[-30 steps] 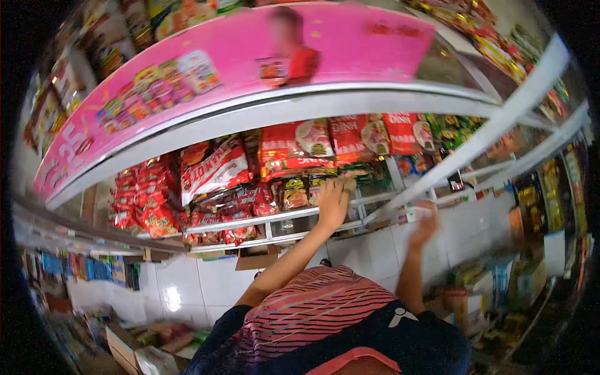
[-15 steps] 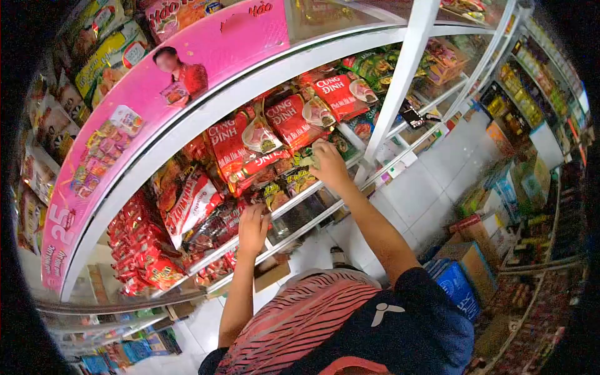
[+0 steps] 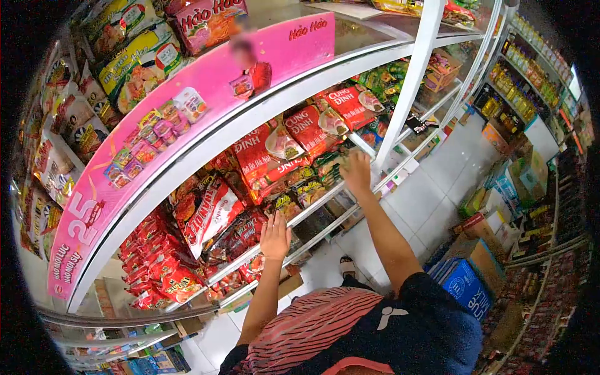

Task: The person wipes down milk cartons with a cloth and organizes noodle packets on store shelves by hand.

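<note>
The shirt [image 3: 437,319] is navy, with a coral panel [image 3: 315,315] crossed by wavy dark stripes, a white logo [image 3: 392,317] and a coral collar [image 3: 359,365]. The large packets [image 3: 255,164] are red with white lettering; the bag [image 3: 211,215] beside them is red and white. The banner [image 3: 137,134] is bright pink, its top lettering [image 3: 307,29] red. The frame [image 3: 409,94] is white. Above, one packet [image 3: 140,65] mixes yellow, green and white. The carton [image 3: 465,290] is blue with white letters, the floor [image 3: 437,172] white-tiled.
</note>
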A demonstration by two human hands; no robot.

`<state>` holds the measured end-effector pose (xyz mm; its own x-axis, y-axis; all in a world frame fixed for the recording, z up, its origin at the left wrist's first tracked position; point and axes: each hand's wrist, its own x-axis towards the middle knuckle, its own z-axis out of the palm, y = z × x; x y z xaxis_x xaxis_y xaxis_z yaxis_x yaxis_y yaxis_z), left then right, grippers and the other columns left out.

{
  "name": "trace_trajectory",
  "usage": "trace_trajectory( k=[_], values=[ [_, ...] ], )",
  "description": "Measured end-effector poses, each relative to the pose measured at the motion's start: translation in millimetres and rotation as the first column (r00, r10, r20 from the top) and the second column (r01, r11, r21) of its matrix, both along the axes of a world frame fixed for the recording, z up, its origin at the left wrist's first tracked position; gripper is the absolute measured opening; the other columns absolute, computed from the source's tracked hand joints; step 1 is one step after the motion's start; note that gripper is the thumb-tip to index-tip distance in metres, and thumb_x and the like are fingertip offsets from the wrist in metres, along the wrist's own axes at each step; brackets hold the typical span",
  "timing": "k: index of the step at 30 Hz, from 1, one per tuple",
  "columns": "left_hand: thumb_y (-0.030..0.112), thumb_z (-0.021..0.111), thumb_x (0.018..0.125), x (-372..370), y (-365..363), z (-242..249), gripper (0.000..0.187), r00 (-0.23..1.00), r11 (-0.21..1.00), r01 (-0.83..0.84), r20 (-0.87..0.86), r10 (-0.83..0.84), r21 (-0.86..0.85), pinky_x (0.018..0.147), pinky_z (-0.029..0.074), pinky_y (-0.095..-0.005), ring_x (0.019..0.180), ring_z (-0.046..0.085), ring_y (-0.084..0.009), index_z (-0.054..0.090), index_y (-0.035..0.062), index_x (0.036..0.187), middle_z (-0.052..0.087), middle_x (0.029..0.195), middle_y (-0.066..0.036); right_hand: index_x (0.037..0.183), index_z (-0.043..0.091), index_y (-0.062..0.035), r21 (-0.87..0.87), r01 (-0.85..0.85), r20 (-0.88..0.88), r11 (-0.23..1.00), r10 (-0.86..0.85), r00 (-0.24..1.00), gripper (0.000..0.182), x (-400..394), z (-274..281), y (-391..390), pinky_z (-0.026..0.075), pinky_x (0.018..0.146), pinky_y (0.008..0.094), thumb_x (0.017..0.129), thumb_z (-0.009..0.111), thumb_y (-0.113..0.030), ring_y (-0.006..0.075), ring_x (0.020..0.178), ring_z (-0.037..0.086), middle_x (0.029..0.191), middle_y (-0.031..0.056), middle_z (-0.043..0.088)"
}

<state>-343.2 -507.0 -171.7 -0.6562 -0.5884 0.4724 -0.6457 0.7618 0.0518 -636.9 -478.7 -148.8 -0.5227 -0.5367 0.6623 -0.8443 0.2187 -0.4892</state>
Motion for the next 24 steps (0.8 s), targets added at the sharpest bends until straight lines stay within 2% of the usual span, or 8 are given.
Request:
trace_trajectory(
  k=[4,7,10,13,16,17,20,24],
  values=[
    [0.022,0.049,0.082,-2.9,2.4,1.1,0.041,0.999,1.0,0.008,-0.047,-0.008,0.004,0.096,0.033,-0.037,0.113,0.045,-0.0245,0.047,0.0062,0.12,0.047,0.124,-0.01,0.092,0.055,-0.003,0.183,-0.233,0.006,0.955,0.236,0.972,0.034,80.9,30.6,-3.7,0.03,0.089,0.0501,0.069,0.065,-0.026,0.0403,0.102,0.039,0.101,0.0228,0.045],
    [0.023,0.052,0.082,-25.8,11.4,36.6,0.044,0.754,0.915,0.102,-0.63,0.185,0.391,0.091,0.034,-0.0422,0.106,0.047,-0.0337,0.046,-0.0039,0.115,0.049,0.117,-0.021,0.099,0.054,-0.0033,0.024,-0.561,0.242,0.827,0.54,0.806,0.039,139.0,8.9,-13.9,0.029,0.094,0.047,0.08,0.055,-0.037,0.0364,0.113,0.033,0.112,0.017,0.043],
    [0.021,0.054,0.079,-62.8,3.8,40.8,0.04,0.805,0.942,0.185,-0.592,0.018,0.281,0.089,0.035,-0.0432,0.103,0.046,-0.0373,0.048,-0.0003,0.112,0.051,0.109,-0.019,0.107,0.052,-0.0003,-0.303,-0.75,0.762,0.588,0.622,0.18,0.033,136.8,5.8,-2.0,0.032,0.095,0.0347,0.084,0.052,-0.025,0.0224,0.11,0.043,0.113,0.0108,0.05],
    [0.021,0.058,0.074,-82.8,7.1,44.5,0.031,0.933,0.991,0.039,-0.359,0.011,0.131,0.089,0.034,-0.0433,0.099,0.046,-0.0317,0.053,0.0047,0.099,0.052,0.105,-0.013,0.109,0.053,0.0001,-0.224,-0.702,0.818,0.676,0.522,0.242,0.03,66.8,1.8,33.4,0.038,0.091,0.0296,0.085,0.051,-0.018,0.019,0.105,0.05,0.11,0.009,0.055],
    [0.021,0.059,0.072,-74.3,-3.6,38.6,0.028,0.954,0.983,-0.014,-0.291,0.068,0.184,0.089,0.035,-0.042,0.096,0.047,-0.029,0.054,0.0057,0.095,0.052,0.1,-0.012,0.097,0.058,0.0021,-0.138,-0.412,0.358,0.901,0.433,0.827,0.023,-52.4,-14.6,90.1,0.045,0.081,0.0312,0.081,0.053,-0.014,0.0196,0.085,0.059,0.093,0.0126,0.061],
    [0.02,0.061,0.068,-66.1,-4.2,43.6,0.026,0.951,0.987,-0.06,-0.292,0.101,0.146,0.084,0.037,-0.0412,0.091,0.048,-0.0277,0.054,0.0056,0.088,0.052,0.094,-0.01,0.1,0.059,-0.001,-0.291,-0.203,0.652,0.935,0.349,0.673,0.028,-91.4,-8.4,101.3,0.044,0.08,0.0329,0.078,0.06,-0.017,0.0195,0.085,0.057,0.094,0.0103,0.061],
    [0.019,0.062,0.063,-22.3,-2.3,42.2,0.025,0.92,0.955,-0.222,-0.283,0.273,0.197,0.077,0.039,-0.0409,0.084,0.049,-0.0284,0.054,0.0051,0.081,0.053,0.088,-0.011,0.115,0.046,0.0018,0.037,0.103,0.131,0.994,-0.107,0.986,0.057,-235.6,-7.9,113.2,0.036,0.09,0.0364,0.07,0.07,-0.023,0.0247,0.106,0.045,0.116,0.0155,0.048],
    [0.017,0.061,0.06,39.4,10.1,47.2,0.021,0.796,0.848,-0.499,-0.292,0.53,0.179,0.071,0.039,-0.0408,0.079,0.049,-0.0299,0.052,0.0048,0.074,0.053,0.081,-0.012,0.132,0.026,0.0001,0.178,-0.032,0.084,0.983,0.017,0.996,0.089,-336.3,10.1,83.1,0.028,0.098,0.0393,0.065,0.073,-0.034,0.033,0.113,0.039,0.126,0.0223,0.038]
  ],
)
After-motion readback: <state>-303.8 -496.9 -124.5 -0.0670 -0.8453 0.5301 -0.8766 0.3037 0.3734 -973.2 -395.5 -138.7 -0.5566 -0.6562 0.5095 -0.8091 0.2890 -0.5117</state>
